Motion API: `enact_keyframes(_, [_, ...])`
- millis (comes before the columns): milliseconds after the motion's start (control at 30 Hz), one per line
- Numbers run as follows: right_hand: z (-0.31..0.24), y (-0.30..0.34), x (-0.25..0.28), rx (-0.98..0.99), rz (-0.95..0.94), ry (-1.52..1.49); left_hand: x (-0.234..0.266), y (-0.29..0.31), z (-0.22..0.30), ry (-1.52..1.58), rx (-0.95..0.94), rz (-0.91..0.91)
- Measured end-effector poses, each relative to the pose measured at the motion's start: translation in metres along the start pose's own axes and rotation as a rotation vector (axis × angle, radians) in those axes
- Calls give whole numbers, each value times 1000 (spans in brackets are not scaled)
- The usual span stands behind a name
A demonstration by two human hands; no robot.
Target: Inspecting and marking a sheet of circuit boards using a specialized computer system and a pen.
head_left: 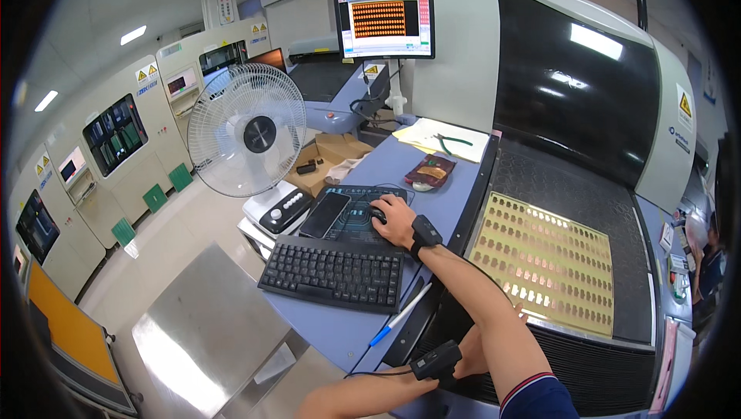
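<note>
My right hand [397, 223] rests over a black computer mouse [377, 215], its fingers curled round it on a dark patterned mat [359, 222]. Beneath my right forearm passes my left arm, and my left hand [472, 349] is mostly hidden there. A few of its fingertips show by the near edge of a yellowish panel [482, 253] with rows of small shiny shapes; whether they grip it is hidden. The panel lies on the machine's black bed [556, 184]. A black keyboard [333, 272] and a dark phone [325, 214] sit left of the mouse.
A white fan [259, 135] stands beyond the phone. Past the mouse lie a dark red packet [431, 171] and green-handled pliers [454, 140] on paper. A monitor [385, 23] hangs above. A blue-capped pen [400, 315] lies by the keyboard; a metal cart [208, 326] stands left.
</note>
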State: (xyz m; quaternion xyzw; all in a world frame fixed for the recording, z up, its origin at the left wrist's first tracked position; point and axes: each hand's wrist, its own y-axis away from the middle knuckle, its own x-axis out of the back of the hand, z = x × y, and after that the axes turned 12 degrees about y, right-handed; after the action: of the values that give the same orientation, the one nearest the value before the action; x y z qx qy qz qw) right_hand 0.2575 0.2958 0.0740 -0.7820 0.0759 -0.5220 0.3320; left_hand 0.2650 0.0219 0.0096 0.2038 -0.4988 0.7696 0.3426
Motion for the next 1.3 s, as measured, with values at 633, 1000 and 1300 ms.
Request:
enact_keyframes(633, [3,0,-10,1,143,54,327,207,-51,-181,721,1181])
enact_keyframes(1000, [3,1,-8,-22,111,34,289,218,-112,-28,647,1228])
enact_keyframes(1300, [1,0,-9,-37,122,39,284,219,-108,-41,619,1200])
